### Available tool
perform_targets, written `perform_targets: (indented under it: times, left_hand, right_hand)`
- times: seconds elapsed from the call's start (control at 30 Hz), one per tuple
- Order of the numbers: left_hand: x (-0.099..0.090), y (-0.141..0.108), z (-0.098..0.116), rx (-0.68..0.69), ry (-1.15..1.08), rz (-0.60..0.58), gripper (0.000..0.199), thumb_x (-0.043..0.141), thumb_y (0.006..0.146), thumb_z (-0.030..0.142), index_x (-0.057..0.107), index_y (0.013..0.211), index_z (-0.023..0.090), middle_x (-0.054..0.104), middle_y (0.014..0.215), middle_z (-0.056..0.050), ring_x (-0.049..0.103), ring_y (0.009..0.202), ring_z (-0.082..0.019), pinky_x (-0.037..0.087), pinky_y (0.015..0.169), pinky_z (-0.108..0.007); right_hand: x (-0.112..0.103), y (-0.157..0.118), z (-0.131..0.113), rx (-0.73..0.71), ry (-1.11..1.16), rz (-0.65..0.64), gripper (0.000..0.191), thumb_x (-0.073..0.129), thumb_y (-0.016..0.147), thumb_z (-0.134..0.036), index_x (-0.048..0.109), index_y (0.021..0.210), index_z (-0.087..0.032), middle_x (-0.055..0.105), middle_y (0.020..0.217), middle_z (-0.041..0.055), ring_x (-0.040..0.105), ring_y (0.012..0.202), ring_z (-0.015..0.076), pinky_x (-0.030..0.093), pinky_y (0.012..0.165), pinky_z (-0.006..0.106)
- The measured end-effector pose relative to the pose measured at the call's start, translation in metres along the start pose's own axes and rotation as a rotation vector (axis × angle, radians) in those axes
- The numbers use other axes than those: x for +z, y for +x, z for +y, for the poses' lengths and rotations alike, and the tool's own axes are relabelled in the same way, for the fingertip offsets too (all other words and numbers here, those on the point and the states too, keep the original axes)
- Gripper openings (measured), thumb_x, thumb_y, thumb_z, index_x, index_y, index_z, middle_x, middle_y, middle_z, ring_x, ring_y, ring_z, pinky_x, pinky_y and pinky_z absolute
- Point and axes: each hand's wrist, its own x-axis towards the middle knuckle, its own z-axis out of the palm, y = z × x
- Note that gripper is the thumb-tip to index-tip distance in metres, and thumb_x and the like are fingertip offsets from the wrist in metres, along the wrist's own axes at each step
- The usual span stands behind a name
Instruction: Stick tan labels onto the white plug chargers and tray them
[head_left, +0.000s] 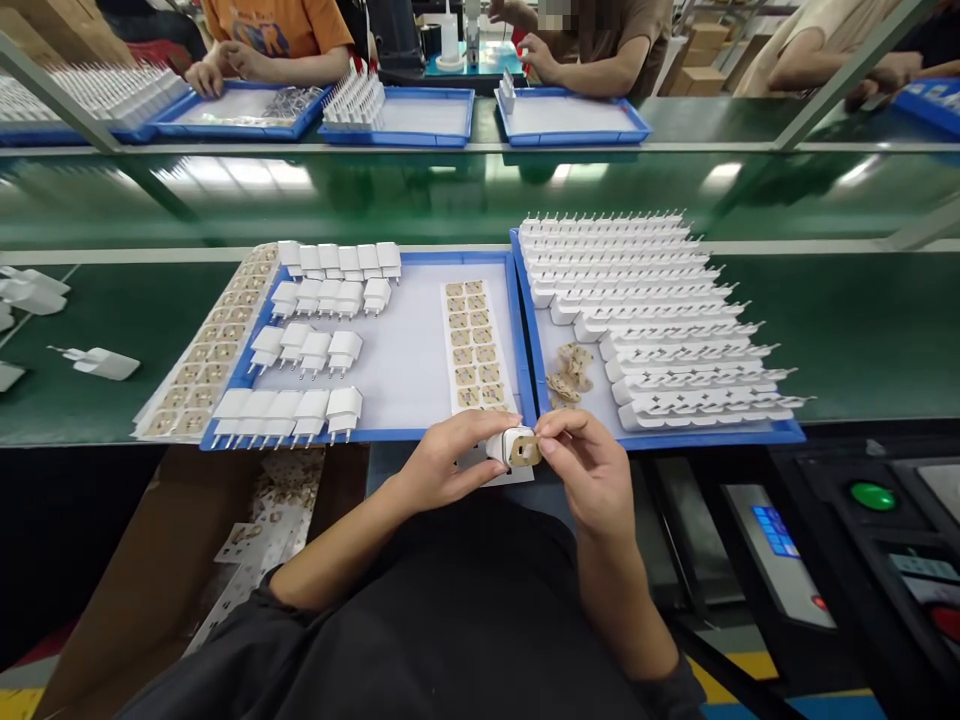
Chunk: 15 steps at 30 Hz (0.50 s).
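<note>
In my left hand [442,460] is a white plug-in charger [498,445], gripped between thumb and fingers above the tray's front edge. A tan sticker [529,450] lies against the charger's end that faces right. My right hand [589,465] pinches at the right edge of this sticker with thumb and index finger; the exact contact is small. Just beyond my hands lies a white sheet of tan stickers [475,345] on the left blue tray [405,435]. Several white chargers [315,350] stand in rows on that tray, pins toward me.
Another blue tray [712,438] at right holds many rows of white chargers [652,320] and crumpled tan scraps [570,372]. Sticker sheets [214,345] lie at left, near loose chargers [101,362]. Beyond the green conveyor [420,200], co-workers sit by blue trays. An open cardboard box [127,590] stands below.
</note>
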Motion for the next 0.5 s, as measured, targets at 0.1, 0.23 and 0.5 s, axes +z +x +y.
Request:
perform_targets:
  times: [0.1,0.23,0.5]
  left_hand:
    - [-0.0005,-0.0012,-0.0002,-0.001,0.008,-0.005,0.047,0.061,0.1,0.032,0.053,0.146,0.025,0.07,0.134,-0.014,0.067,0.125,-0.025,0.054,0.106,-0.039]
    - [-0.0001,-0.0022,-0.002,0.009,0.003,0.006,0.047,0.062,0.1,0.031,0.053,0.146,0.025,0.071,0.133,-0.013,0.068,0.124,-0.025,0.055,0.105,-0.039]
    - [0.0009,-0.0011,-0.0018,0.066,-0.004,0.032,0.051,0.065,0.097,0.027,0.053,0.147,0.024,0.071,0.132,-0.014,0.068,0.123,-0.025,0.055,0.104,-0.039]
  right_hand:
    - [0.0018,-0.0003,0.0007,0.007,0.018,0.007,0.002,0.067,0.092,-0.023,0.069,0.091,-0.024,0.067,0.088,0.0013,0.065,0.085,0.0165,0.054,0.078,0.029]
    - [0.0025,-0.0006,-0.002,0.01,0.015,-0.002,0.003,0.067,0.092,-0.022,0.069,0.09,-0.024,0.066,0.086,0.0011,0.064,0.084,0.0161,0.054,0.076,0.028]
    - [0.0062,-0.0031,-0.0076,-0.061,-0.133,0.015,0.006,0.065,0.094,-0.019,0.067,0.092,-0.025,0.065,0.086,-0.0003,0.063,0.083,0.0153,0.052,0.077,0.029]
